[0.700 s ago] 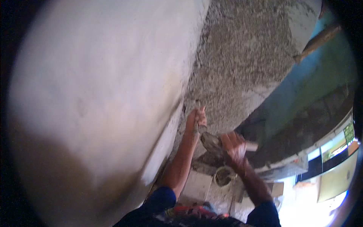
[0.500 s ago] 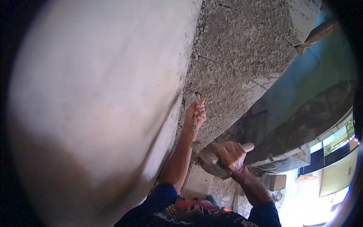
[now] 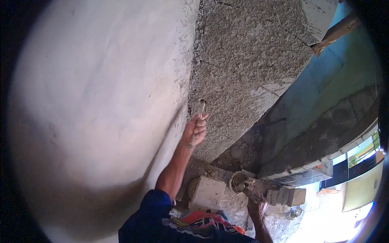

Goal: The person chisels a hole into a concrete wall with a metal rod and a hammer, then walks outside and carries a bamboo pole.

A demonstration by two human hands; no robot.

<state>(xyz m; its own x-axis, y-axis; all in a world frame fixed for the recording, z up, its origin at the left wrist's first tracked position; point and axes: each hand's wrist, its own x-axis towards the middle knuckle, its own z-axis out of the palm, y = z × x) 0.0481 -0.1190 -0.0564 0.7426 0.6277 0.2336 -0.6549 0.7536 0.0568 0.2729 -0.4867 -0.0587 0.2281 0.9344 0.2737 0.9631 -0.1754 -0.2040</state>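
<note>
Raised against the rough grey concrete surface (image 3: pixel 239 69), my left hand (image 3: pixel 196 131) is closed round a pale, rod-like chisel (image 3: pixel 202 107). Its tip meets a small dark hole near the edge where the rough concrete joins the smooth white wall (image 3: pixel 113 93). The chisel's other end comes out below my fist. My right hand (image 3: pixel 256 207) is lower down on the right, blurred by motion and closed round what looks like a hammer (image 3: pixel 252 190), also smeared. Behind it stands a round bucket (image 3: pixel 234 184), partly hidden.
Below are a pale square block (image 3: pixel 207 194) and several stacked grey blocks (image 3: pixel 283 196). A wooden beam (image 3: pixel 338 32) juts out at the upper right. Beyond lies a blue-green wall (image 3: pixel 320 97), with a bright opening at the lower right.
My right hand has swung down and away from my left hand, taking the wooden-handled tool with it. My left hand still holds the chisel at the hole. The view has shifted slightly.
</note>
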